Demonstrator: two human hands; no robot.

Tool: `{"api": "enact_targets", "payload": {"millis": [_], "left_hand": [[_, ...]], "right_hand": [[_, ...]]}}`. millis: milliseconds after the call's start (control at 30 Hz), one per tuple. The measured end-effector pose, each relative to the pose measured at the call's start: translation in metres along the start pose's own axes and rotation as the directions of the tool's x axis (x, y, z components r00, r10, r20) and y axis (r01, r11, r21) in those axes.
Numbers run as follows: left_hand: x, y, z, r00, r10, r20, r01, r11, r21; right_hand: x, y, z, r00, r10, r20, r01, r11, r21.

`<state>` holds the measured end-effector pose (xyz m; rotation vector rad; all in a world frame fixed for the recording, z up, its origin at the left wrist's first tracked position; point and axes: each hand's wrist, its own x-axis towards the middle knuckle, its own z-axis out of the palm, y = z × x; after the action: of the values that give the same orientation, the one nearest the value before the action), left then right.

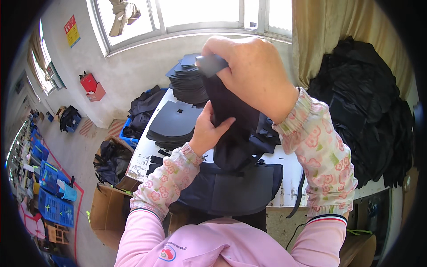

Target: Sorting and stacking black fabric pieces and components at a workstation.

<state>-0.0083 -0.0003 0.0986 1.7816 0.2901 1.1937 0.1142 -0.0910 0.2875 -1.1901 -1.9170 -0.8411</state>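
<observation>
A black fabric piece (233,144) hangs in front of me above the table. My right hand (258,66) is raised high with its fingers closed on the upper end, where a short dark grey strip (211,65) sticks out at the fingertips. Lower down, my left hand (208,130) grips the side of the same fabric between thumb and fingers. Below lies a dark panel (242,189) with a curved edge, at the table's near side. Folds and my right hand hide part of the held fabric.
Stacks of grey sheets (171,122) and smaller dark pieces (189,82) stand on the white table (284,196). A big black fabric heap (360,111) fills the right. Left are a blue crate (129,139) and a cardboard box (106,213). A window (204,15) is ahead.
</observation>
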Motion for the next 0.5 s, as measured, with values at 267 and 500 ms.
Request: {"api": "enact_targets", "payload": {"millis": [267, 500], "left_hand": [[-0.027, -0.020, -0.062, 0.982, -0.122, -0.145, 0.152, 0.964, 0.218], [-0.094, -0.012, -0.176, 0.966, -0.246, -0.075, 0.251, 0.838, 0.485]], "right_hand": [[0.007, -0.031, -0.080, 0.983, 0.003, -0.186, 0.055, 0.950, 0.308], [-0.068, -0.007, -0.117, 0.941, 0.338, -0.012, -0.310, 0.877, 0.366]]}}
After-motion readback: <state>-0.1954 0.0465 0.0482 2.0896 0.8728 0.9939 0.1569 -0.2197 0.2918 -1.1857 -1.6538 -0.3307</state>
